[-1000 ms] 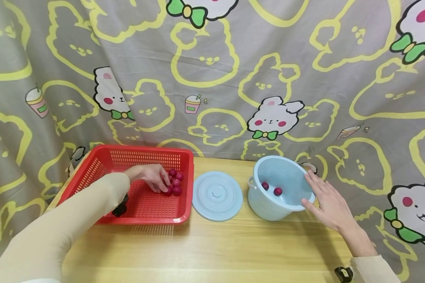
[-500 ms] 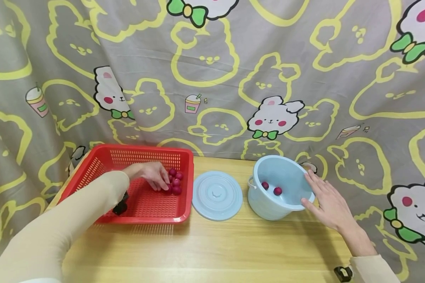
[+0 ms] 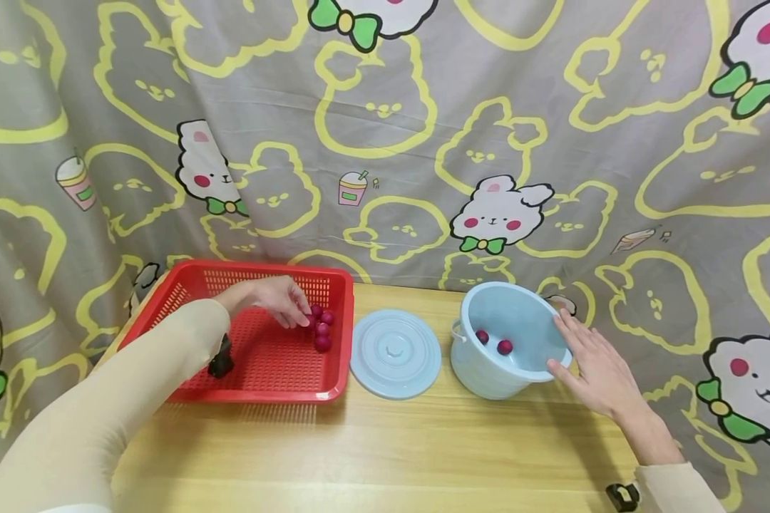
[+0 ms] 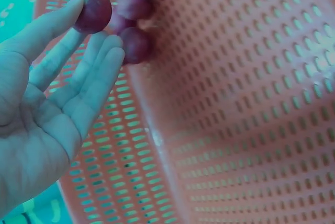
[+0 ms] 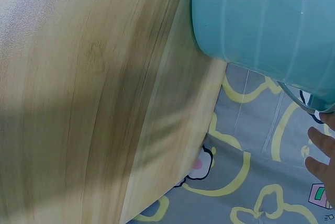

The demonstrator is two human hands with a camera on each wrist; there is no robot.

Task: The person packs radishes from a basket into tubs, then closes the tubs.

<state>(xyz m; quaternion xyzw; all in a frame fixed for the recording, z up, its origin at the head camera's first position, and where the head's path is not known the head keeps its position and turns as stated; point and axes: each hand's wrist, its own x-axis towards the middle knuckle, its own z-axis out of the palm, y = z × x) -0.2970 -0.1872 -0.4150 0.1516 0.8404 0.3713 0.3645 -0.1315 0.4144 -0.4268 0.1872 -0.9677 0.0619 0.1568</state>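
My left hand (image 3: 279,299) reaches into the red basket (image 3: 282,396) from the left. Its thumb and fingertips pinch a dark red plum (image 4: 94,12), seen clearly in the left wrist view, with the other fingers stretched out beside it. Several more plums (image 3: 323,343) lie clustered at the basket's right wall. To the right stands a light blue bucket (image 3: 488,376) with two plums (image 3: 504,347) at its bottom. On the bucket's right rim my right hand (image 3: 597,370) rests with straight fingers; only its fingertips show at the edge of the right wrist view.
Between basket and bucket a round light blue lid (image 3: 394,353) lies flat on the wooden table (image 3: 385,449). A thin handle (image 3: 458,332) sits on the bucket's left side. Close behind everything hangs a grey patterned curtain (image 3: 398,178).
My left hand has risen slightly away from the front of the cluster, with a plum now pinched in its fingertips. The right hand stays on the bucket's rim.
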